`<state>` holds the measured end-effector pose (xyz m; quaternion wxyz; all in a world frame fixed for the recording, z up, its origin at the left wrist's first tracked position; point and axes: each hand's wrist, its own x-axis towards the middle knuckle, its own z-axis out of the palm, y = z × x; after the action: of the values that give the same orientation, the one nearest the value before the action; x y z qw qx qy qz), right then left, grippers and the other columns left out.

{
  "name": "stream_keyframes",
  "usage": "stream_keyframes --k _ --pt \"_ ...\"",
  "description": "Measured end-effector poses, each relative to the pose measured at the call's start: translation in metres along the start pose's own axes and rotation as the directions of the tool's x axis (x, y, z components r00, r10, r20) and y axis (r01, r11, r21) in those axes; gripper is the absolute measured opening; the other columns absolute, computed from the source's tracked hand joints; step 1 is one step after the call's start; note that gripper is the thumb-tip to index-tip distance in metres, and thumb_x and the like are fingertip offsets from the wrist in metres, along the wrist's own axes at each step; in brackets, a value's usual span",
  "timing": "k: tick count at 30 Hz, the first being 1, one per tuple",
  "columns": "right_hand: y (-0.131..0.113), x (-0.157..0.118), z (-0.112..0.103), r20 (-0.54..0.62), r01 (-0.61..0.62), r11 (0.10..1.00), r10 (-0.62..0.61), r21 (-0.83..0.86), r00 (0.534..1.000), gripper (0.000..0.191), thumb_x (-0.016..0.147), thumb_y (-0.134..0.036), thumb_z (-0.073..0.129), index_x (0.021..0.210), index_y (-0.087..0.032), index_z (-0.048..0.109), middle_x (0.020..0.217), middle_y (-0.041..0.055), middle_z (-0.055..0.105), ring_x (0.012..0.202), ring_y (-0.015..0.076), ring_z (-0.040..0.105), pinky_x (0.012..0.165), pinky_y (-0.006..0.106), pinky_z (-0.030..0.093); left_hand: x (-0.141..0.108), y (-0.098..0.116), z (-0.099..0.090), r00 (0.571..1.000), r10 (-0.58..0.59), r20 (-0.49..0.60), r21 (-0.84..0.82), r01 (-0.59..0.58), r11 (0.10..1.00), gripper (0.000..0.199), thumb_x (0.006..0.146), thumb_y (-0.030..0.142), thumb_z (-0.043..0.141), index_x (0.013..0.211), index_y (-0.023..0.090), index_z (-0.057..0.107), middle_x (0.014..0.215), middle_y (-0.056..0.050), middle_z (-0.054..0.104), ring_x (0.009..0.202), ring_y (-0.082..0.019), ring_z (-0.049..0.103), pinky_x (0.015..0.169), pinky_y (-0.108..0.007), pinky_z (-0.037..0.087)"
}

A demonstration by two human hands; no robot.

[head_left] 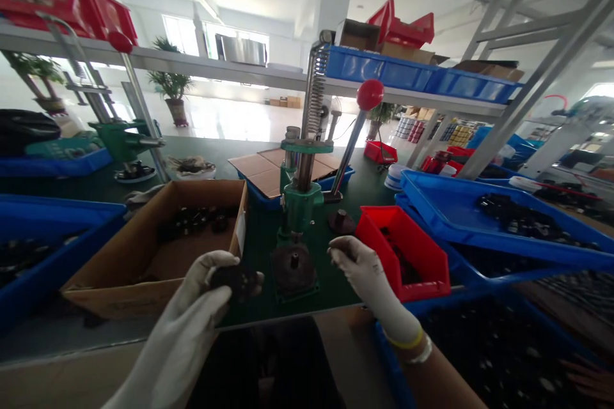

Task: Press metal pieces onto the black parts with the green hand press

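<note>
My left hand [199, 300], in a white glove, grips a dark, roundish part [235, 281] between thumb and fingers; its details are blurred. This part is beside the square dark base plate [292, 268] of a green hand press [303, 204], whose base has a short upright pin. On the other side of the press, my gloved right hand [361, 268] has thumb and fingertips pinched together. Whatever lies between those fingertips is too small to make out. Close to that hand stands a red bin [434, 275] with dark small pieces inside.
A cardboard box [119, 297] with black parts stands left of the press. The press lever's red knob [370, 94] rises above. Blue trays [432, 204] of black parts fill the right side. What looks like another person's fingers [588, 378] shows at lower right.
</note>
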<state>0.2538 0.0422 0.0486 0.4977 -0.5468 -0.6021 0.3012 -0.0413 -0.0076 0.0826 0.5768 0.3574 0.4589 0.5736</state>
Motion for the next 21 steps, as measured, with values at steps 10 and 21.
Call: stream_keyframes --k 10,21 --pt "0.025 0.024 0.075 0.114 0.063 0.989 -0.047 -0.135 0.992 0.022 0.092 -0.028 0.057 0.096 -0.018 0.076 0.100 0.0074 0.071 0.085 0.0187 0.068 0.075 0.030 0.056 -0.011 -0.082 0.018 0.952 -0.299 0.072 -0.159 0.307 0.939 0.071 0.071 0.040 0.084 0.135 0.030 0.056 0.099 -0.004 0.072 0.077 -0.019 0.069 0.067 -0.028 0.055" --pt "0.026 0.005 0.066 0.072 0.242 0.946 -0.232 -0.216 0.970 0.030 0.098 -0.021 0.047 0.112 -0.020 0.073 0.114 0.0101 0.072 0.107 0.0217 0.070 0.099 0.036 0.056 0.019 -0.080 0.025 0.987 -0.136 0.081 0.097 0.128 0.987 0.078 0.068 0.038 0.086 0.139 0.022 0.061 0.130 -0.011 0.071 0.117 -0.027 0.068 0.097 -0.034 0.055"
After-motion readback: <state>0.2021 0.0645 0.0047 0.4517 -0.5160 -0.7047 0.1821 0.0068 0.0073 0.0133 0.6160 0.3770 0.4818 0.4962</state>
